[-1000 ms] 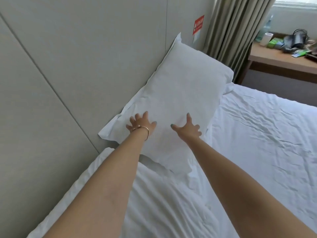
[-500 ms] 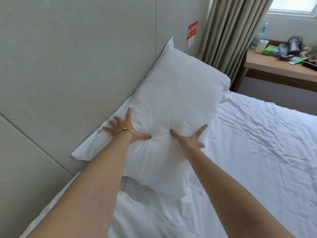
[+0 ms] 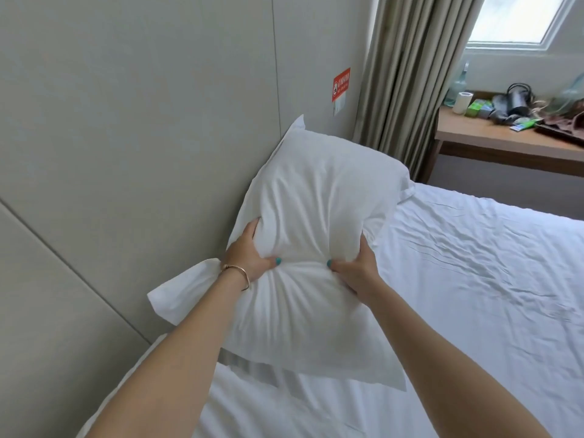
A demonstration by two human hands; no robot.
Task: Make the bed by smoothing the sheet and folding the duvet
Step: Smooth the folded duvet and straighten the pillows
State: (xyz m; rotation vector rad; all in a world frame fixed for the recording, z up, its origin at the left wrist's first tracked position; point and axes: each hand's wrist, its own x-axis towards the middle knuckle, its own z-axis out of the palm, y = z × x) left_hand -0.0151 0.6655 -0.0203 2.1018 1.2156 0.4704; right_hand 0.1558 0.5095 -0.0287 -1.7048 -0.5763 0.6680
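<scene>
Pillow (image 3: 316, 222) is the thing that has changed: half a second ago both palms lay spread and fairly flat on its face, and a second ago they were only reaching the lower end. Now the fingers have dug in and the filling is bunched into a tight waist between the two thumbs, with creases running out from that pinch. Its lower flap hangs over the bedding as if the pillow is being lifted or plumped, though I cannot tell whether it has fully left the bed.

My reading is that this is a side step to the task: the pillow has to be shaped or moved clear before the sheet (image 3: 474, 279), lying wrinkled just right of the right hand, can be smoothed. No duvet can be told apart with certainty; the white bedding below the wrists may be it.

Left hand (image 3: 249, 256), with a bracelet at the wrist, clamps the pillow's wall-side edge, thumb pressed into the front and fingers wrapped behind. Right hand (image 3: 357, 263) grips the opposite edge the same way, fingers curled round the far side. Both are closed firmly on the pillow. Beyond the hands the pillow's top corner leans on the wall panel (image 3: 158, 121).
</scene>
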